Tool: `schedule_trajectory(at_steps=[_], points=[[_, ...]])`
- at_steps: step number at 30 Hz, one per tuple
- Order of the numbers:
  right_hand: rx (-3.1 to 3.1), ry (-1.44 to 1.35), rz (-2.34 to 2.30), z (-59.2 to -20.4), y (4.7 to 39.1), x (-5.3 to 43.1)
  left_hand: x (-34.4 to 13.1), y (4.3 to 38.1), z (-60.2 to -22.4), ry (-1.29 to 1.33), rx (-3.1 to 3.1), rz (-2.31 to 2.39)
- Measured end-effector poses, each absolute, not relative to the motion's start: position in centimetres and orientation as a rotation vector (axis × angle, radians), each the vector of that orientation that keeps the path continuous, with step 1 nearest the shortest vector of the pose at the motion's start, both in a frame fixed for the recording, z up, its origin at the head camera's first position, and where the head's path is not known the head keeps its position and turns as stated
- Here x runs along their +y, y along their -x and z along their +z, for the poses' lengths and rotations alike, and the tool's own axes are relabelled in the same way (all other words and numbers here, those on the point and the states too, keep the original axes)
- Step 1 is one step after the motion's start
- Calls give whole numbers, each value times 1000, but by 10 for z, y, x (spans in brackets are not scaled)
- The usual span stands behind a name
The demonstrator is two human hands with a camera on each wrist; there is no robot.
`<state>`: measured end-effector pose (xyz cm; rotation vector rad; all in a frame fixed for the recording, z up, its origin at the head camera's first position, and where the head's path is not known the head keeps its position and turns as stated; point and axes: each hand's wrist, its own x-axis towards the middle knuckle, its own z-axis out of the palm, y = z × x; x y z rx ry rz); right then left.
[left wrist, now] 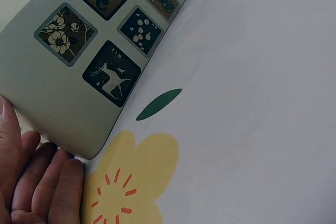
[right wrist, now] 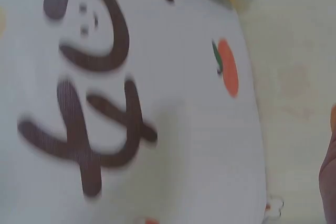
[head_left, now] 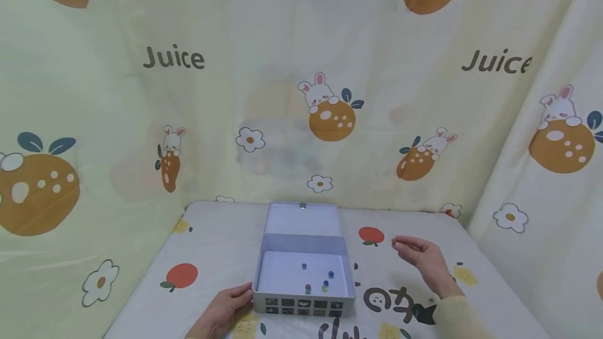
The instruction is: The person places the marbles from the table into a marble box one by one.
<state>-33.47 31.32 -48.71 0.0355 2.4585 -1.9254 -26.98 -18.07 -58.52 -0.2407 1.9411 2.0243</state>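
A pale metal box (head_left: 303,303) with picture squares on its front stands with its hinged lid (head_left: 303,221) folded back. Several small marbles (head_left: 331,274) in blue and green lie scattered on its white floor. My left hand (head_left: 221,310) rests against the box's left front corner. In the left wrist view, its thumb and loosely bent fingers (left wrist: 44,187) lie beside that corner. My right hand (head_left: 426,263) hovers right of the box, thumb and fingertips together; whether something small sits between them cannot be seen. Only a sliver of it (right wrist: 329,182) enters the right wrist view.
A white tablecloth (head_left: 221,239) printed with fruit, flowers and dark lettering covers the table. Patterned curtains (head_left: 212,109) hang behind and along both sides.
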Motion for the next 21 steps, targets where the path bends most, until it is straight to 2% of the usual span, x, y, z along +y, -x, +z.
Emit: schedule_trajectory(at_steps=[9,21], points=[[2580,-110,-1807,-494,320,375,-183,272,-582,255,2001,1988],[2769,-266,-1341,-553,310,405,-178,270,-585,257,1967,1987]])
